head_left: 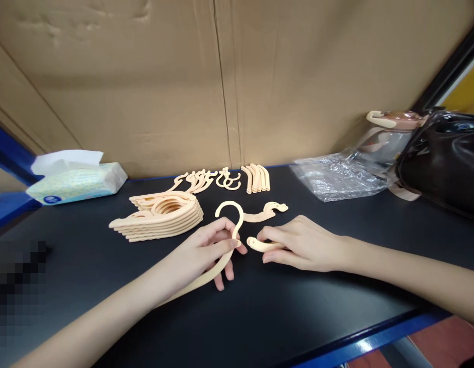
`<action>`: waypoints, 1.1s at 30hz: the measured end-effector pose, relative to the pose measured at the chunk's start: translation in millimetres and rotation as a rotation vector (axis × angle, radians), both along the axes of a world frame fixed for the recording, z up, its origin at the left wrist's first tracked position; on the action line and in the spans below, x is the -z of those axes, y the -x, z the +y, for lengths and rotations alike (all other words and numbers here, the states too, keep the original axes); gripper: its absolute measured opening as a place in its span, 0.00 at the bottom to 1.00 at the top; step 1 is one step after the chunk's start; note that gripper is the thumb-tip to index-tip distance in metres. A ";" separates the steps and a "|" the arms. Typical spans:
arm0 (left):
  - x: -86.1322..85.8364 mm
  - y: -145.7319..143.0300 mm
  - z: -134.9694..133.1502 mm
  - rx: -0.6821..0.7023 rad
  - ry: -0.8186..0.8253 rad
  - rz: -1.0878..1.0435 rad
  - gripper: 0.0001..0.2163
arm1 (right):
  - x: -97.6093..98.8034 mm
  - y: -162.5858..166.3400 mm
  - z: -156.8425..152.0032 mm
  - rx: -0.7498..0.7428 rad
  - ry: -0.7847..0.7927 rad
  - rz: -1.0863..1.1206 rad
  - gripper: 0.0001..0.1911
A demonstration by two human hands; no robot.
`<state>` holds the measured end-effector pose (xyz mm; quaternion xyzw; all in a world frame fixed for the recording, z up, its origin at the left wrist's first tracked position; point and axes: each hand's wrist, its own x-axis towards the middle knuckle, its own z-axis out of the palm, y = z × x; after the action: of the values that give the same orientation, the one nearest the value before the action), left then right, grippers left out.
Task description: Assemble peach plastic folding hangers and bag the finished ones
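My left hand (206, 253) is closed on a peach plastic hanger piece with a hook (229, 210); its long arm runs down under my palm toward my wrist. My right hand (301, 244) is closed on a second peach hanger arm (258, 245), whose rounded end points at the hook piece, a small gap between them. Both hands rest on the black table (283, 312). Another loose wavy hanger piece (268, 210) lies just behind the hands.
A stack of assembled peach hangers (160, 214) lies to the left. Loose hooks (211, 180) and a row of arms (256, 178) lie at the back. A tissue pack (77, 179) is far left; a clear plastic bag (336, 176) and black bag (444, 158) right. Cardboard wall behind.
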<state>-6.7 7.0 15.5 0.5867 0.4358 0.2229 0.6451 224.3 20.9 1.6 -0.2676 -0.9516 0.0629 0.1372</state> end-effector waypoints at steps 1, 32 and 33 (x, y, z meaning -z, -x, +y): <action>-0.6 0.0 0.1 -0.011 0.008 0.005 0.10 | 1.1 0.3 0.4 0.001 0.001 0.000 0.20; -2.0 -1.0 -3.9 0.069 0.131 -0.061 0.15 | 16.5 2.4 -2.3 0.009 -0.459 -0.006 0.22; -2.1 -1.1 -4.2 0.064 0.131 -0.061 0.15 | 16.7 2.4 -2.9 0.013 -0.474 -0.005 0.22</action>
<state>-5.6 2.9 17.7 0.5497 0.4106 0.1912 0.7019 221.8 18.0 -15.0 -0.2343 -0.9384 -0.1637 0.1941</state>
